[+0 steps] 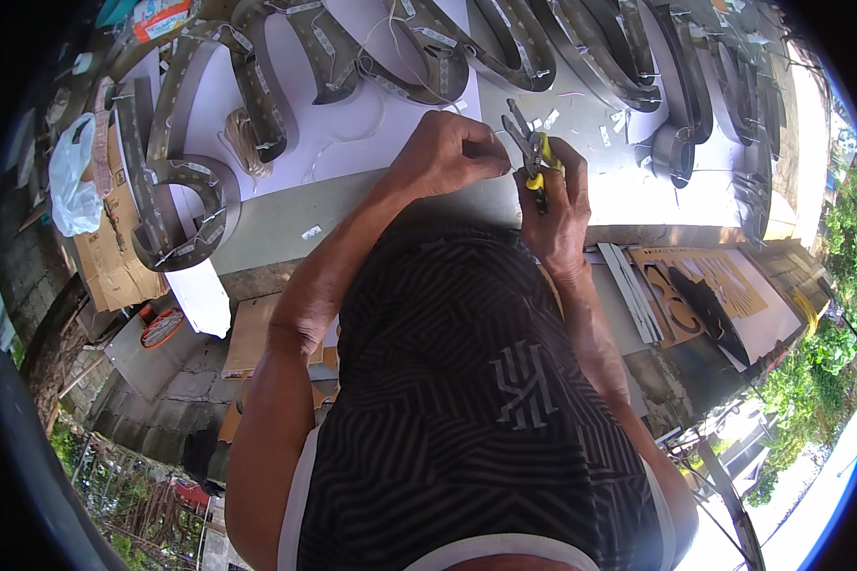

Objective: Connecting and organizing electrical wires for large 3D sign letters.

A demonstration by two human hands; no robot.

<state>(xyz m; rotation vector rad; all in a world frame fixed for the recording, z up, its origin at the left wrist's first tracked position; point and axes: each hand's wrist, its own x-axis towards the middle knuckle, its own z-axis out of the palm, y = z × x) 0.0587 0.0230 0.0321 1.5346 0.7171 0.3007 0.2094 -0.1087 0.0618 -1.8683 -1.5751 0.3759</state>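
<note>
My right hand [560, 205] grips a pair of pliers [529, 150] with yellow and black handles, its metal jaws parted and pointing away from me. Just left of it, my left hand [443, 157] is closed in a pinch; what the fingertips hold, if anything, is too small to make out. Both hands are over the near edge of the work table [305, 221]. Beyond them lie large grey metal channel letters [435, 81], hollow and curved, with small white LED modules and thin wires inside. One thin white wire [383, 116] trails over the white sheet behind my left hand.
A coil of pale wire [245, 143] lies among the letters on the left. White scraps [605, 135] are scattered right of the pliers. A plastic bag [74, 181] hangs by a cardboard box [116, 249] at far left. Cut-out boards [700, 290] lie below the table's right side.
</note>
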